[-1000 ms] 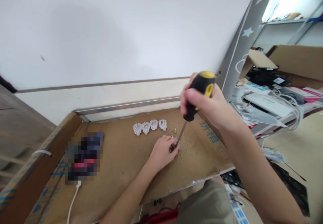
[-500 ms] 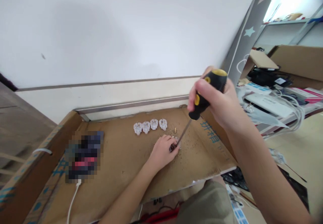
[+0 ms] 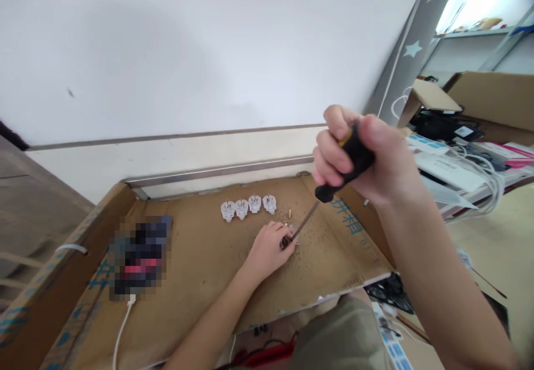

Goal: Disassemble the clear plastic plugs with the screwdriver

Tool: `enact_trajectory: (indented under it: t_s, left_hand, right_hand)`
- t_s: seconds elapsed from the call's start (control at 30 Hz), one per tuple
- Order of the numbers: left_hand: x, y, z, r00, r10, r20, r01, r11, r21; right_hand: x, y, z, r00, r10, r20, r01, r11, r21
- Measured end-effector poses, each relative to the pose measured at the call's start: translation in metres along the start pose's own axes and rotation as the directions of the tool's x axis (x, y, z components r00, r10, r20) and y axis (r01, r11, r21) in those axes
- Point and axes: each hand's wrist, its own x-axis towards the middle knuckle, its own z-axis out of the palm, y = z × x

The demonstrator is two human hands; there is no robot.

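My right hand (image 3: pixel 367 158) is wrapped around the black and yellow handle of a screwdriver (image 3: pixel 306 222), thumb pressed along its top end. The shaft slants down to the left, and its tip reaches between the fingertips of my left hand (image 3: pixel 269 250). Those fingers are closed round a small clear plug (image 3: pixel 296 233), held down on the cardboard; most of it is hidden by the hand. Behind the left hand, several clear plug pieces (image 3: pixel 241 209) with metal pins stand in a row. A small brass-coloured piece (image 3: pixel 290 213) lies just right of them.
The work surface is a cardboard sheet (image 3: pixel 200 286) with raised sides, dotted with dark specks near the hands. A blurred-out object with a white cable (image 3: pixel 123 325) lies at left. A white panel (image 3: pixel 187 53) rises behind; cables and boxes (image 3: pixel 450 169) crowd the right.
My right hand has turned on the screwdriver handle and tilted it to the right, its thumb now over the end. The left hand and the row of plug pieces stay in place.
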Motion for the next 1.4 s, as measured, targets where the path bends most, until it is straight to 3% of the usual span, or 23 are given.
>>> enact_trajectory:
  t_s: [0.03, 0.1, 0.17, 0.2, 0.27, 0.33, 0.43, 0.47, 0.53, 0.6, 0.67, 0.7, 0.77, 0.87, 0.93, 1.0, 1.07, 1.1, 1.17, 1.2, 1.27, 1.33, 1.4]
  left_hand:
    - [0.0, 0.001, -0.001, 1.0, -0.008, 0.004, 0.008, 1.0, 0.004]
    - [0.001, 0.002, -0.002, 1.0, -0.02, 0.015, 0.02, 1.0, 0.007]
    - [0.001, 0.002, -0.003, 1.0, -0.022, 0.018, 0.022, 1.0, 0.0]
    - [0.001, 0.002, -0.003, 1.0, -0.02, 0.016, 0.02, 1.0, -0.005]
    - [0.0, 0.001, -0.002, 1.0, -0.014, 0.009, 0.014, 1.0, -0.015]
    - [0.0, 0.0, -0.001, 1.0, -0.011, 0.003, 0.011, 1.0, -0.019]
    - [-0.001, -0.002, 0.001, 1.0, -0.008, -0.008, 0.008, 1.0, -0.025]
    - [-0.001, -0.002, 0.001, 1.0, -0.006, -0.008, 0.006, 1.0, -0.027]
    - [-0.001, -0.003, 0.001, 1.0, -0.003, -0.006, 0.002, 1.0, -0.03]
    - [-0.001, -0.003, 0.001, 1.0, -0.005, -0.005, 0.005, 0.999, -0.033]
    - [-0.001, -0.003, 0.0, 1.0, -0.01, -0.002, 0.01, 0.999, -0.035]
    - [-0.001, -0.002, 0.0, 1.0, -0.012, 0.0, 0.012, 0.999, -0.037]
    - [-0.001, -0.001, -0.001, 1.0, -0.017, 0.007, 0.018, 0.999, -0.041]
    - [-0.001, 0.0, -0.002, 1.0, -0.018, 0.004, 0.018, 0.999, -0.041]
    - [-0.001, 0.001, -0.002, 1.0, -0.011, 0.002, 0.011, 0.999, -0.039]
    - [0.0, 0.001, -0.002, 1.0, -0.011, 0.001, 0.011, 0.999, -0.044]
    - [0.0, 0.001, -0.002, 1.0, -0.015, 0.003, 0.016, 0.999, -0.049]
    - [0.0, 0.001, -0.002, 1.0, -0.017, 0.004, 0.017, 0.999, -0.049]
    - [0.0, 0.0, -0.001, 1.0, -0.017, 0.007, 0.018, 0.999, -0.046]
    - [0.0, 0.0, -0.001, 1.0, -0.017, 0.007, 0.017, 0.999, -0.044]
    - [-0.001, -0.001, 0.0, 1.0, -0.013, 0.005, 0.013, 0.999, -0.038]
    - [-0.001, -0.001, 0.001, 1.0, -0.012, 0.003, 0.012, 1.0, -0.029]
    - [-0.001, -0.002, 0.001, 1.0, -0.012, 0.0, 0.012, 1.0, -0.026]
  right_hand:
    - [-0.002, 0.0, 0.004, 0.992, -0.054, -0.11, 0.038, 0.989, -0.14]
    - [-0.006, -0.002, 0.013, 0.921, -0.25, -0.299, 0.091, 0.884, -0.459]
    - [-0.01, -0.004, 0.02, 0.867, -0.391, -0.31, 0.112, 0.757, -0.643]
    - [-0.011, -0.005, 0.021, 0.876, -0.398, -0.273, 0.129, 0.738, -0.663]
    - [-0.01, -0.007, 0.021, 0.924, -0.332, -0.192, 0.166, 0.796, -0.582]
    - [-0.006, -0.008, 0.016, 0.966, -0.24, -0.1, 0.19, 0.915, -0.355]
    - [-0.001, -0.006, 0.009, 0.996, -0.084, 0.035, 0.085, 0.996, -0.019]
    - [0.001, -0.004, 0.008, 0.998, -0.045, 0.032, 0.045, 0.999, -0.009]
    - [0.001, 0.001, 0.01, 0.991, -0.062, -0.116, 0.042, 0.986, -0.161]
    - [-0.002, 0.005, 0.016, 0.921, -0.244, -0.303, 0.101, 0.902, -0.419]
    - [-0.006, 0.005, 0.022, 0.853, -0.388, -0.349, 0.131, 0.806, -0.577]
    - [-0.007, 0.004, 0.024, 0.851, -0.408, -0.33, 0.148, 0.79, -0.594]
    - [-0.008, 0.001, 0.025, 0.903, -0.344, -0.257, 0.166, 0.831, -0.53]
    - [-0.005, -0.002, 0.015, 0.982, -0.162, -0.094, 0.14, 0.968, -0.21]
    - [-0.001, -0.001, 0.007, 0.998, -0.047, 0.029, 0.047, 0.999, 0.001]
    - [0.001, 0.002, 0.003, 1.0, 0.005, 0.031, -0.006, 1.0, 0.026]
    - [-0.001, 0.005, 0.005, 0.979, -0.106, -0.173, 0.067, 0.973, -0.219]
    - [-0.003, 0.005, 0.008, 0.934, -0.228, -0.277, 0.101, 0.908, -0.407]
    - [-0.007, 0.003, 0.015, 0.833, -0.436, -0.341, 0.091, 0.716, -0.692]
    - [-0.009, 0.001, 0.017, 0.818, -0.475, -0.324, 0.098, 0.671, -0.735]
    - [-0.011, -0.004, 0.02, 0.878, -0.396, -0.27, 0.146, 0.759, -0.635]
    - [-0.009, -0.009, 0.017, 0.942, -0.271, -0.199, 0.18, 0.907, -0.381]
    - [-0.005, -0.012, 0.011, 0.983, -0.147, -0.109, 0.131, 0.981, -0.14]
